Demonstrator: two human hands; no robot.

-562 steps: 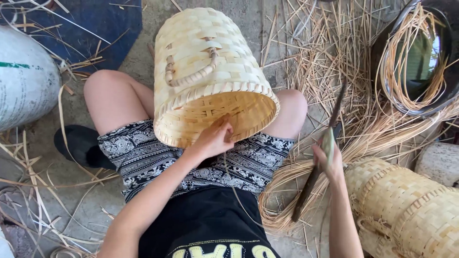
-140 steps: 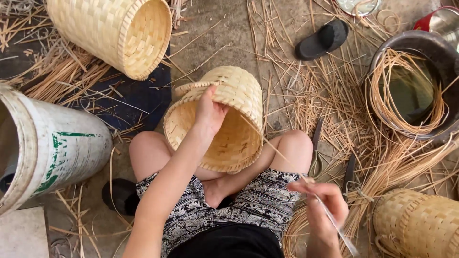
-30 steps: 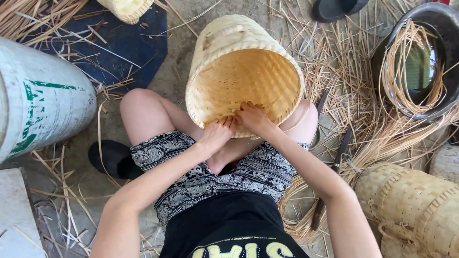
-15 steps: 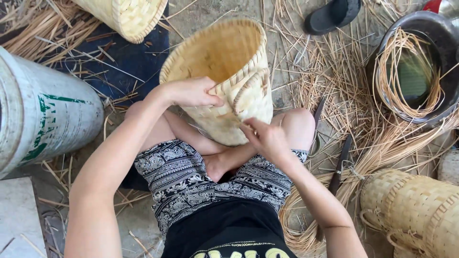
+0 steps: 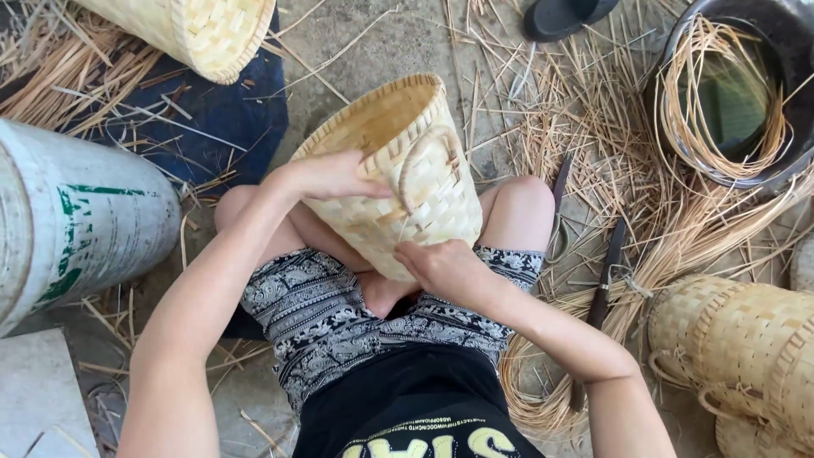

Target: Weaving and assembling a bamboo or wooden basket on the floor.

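A pale woven bamboo basket rests tilted on my lap, its open mouth turned up and to the left, with a woven loop handle on its side. My left hand grips the rim near that handle. My right hand holds the basket's lower end close to my knees. I sit cross-legged on the ground in patterned shorts.
Another basket lies at the top left over a blue cloth. A large white drum stands at left. A dark basin with coiled strips sits top right. Finished baskets, a knife and loose straw lie at right.
Over the last second the basket turned from mouth-facing-me to mouth-up and leftward. My left hand moved up onto the rim and my right hand shifted to the lower end.
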